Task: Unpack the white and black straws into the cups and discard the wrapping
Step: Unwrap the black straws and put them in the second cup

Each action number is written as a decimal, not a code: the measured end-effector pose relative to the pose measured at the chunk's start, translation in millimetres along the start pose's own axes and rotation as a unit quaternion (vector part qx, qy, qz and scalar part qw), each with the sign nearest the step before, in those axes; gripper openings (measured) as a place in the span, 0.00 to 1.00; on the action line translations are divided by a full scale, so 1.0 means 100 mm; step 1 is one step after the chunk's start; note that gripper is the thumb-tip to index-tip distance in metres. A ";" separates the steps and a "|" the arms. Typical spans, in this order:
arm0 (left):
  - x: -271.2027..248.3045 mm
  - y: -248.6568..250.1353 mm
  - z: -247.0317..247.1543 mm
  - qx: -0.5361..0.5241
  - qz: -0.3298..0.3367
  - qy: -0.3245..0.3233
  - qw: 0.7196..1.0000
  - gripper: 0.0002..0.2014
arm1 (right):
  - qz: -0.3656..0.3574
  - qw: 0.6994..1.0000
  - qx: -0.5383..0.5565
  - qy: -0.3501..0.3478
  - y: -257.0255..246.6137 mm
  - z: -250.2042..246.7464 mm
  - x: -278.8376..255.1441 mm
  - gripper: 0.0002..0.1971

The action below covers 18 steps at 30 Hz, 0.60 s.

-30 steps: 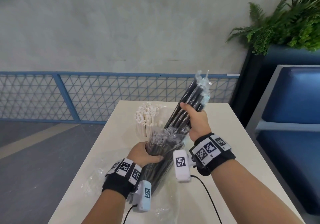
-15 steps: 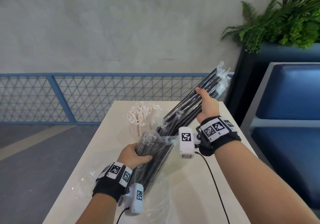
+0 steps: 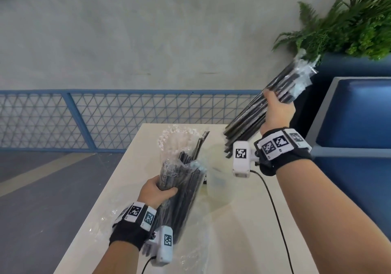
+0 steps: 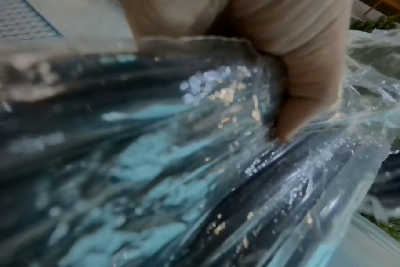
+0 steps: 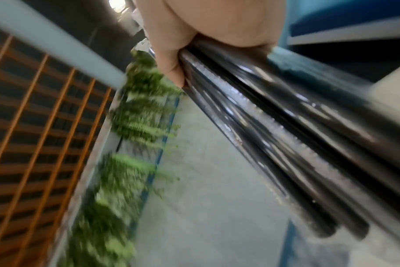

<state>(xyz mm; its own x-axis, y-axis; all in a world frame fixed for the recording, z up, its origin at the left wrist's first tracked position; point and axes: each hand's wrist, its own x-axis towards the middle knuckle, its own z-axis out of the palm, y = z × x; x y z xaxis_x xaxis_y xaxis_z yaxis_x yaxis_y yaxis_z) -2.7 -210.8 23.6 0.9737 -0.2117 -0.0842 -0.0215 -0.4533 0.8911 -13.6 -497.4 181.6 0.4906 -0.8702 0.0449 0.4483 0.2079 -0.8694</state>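
My head camera looks forward and down over the table (image 3: 243,220), taking in both hands. Each wrist camera sits very close: left against the wrapping (image 4: 217,162), right along the black straws (image 5: 274,126), both also seen from the head.

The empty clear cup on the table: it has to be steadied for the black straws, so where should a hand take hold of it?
Hedged: grip the clear cup round its side wall, coming from the right, where the table is bare. On its left the left hand holds the plastic wrapper close. The mouth should stay free for the black straws in the right hand.
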 end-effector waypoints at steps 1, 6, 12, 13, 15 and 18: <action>0.00 0.00 0.00 -0.010 -0.001 0.001 1.000 0.10 | -0.015 1.000 -0.014 -0.013 0.05 0.00 -0.05 0.11; 0.02 0.04 0.07 -0.063 0.018 0.005 0.998 0.12 | -0.030 0.985 -0.138 -0.098 0.55 -0.11 -0.26 0.17; 0.03 0.03 0.17 -0.126 0.039 0.019 0.991 0.12 | -0.013 0.961 -0.220 -0.169 0.97 -0.31 -0.42 0.25; 0.03 0.01 0.18 -0.133 0.040 0.015 0.990 0.12 | -0.008 0.956 -0.236 -0.173 1.00 -0.33 -0.44 0.29; 0.03 -0.02 0.21 -0.148 0.040 0.004 0.988 0.12 | -0.011 0.952 -0.247 -0.180 1.06 -0.38 -0.43 0.31; 0.03 -0.07 0.25 -0.163 0.039 0.005 0.986 0.15 | -0.023 0.954 -0.238 -0.182 1.10 -0.42 -0.39 0.26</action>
<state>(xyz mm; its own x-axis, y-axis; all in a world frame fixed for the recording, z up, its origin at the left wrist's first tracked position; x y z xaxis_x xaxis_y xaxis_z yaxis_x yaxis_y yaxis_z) -5.7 -229.7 5.8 0.9741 -0.2259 -0.0066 -0.0243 -0.1335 0.9908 -14.9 -459.3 63.0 0.7440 -0.6435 0.1801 0.1271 -0.1282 -0.9836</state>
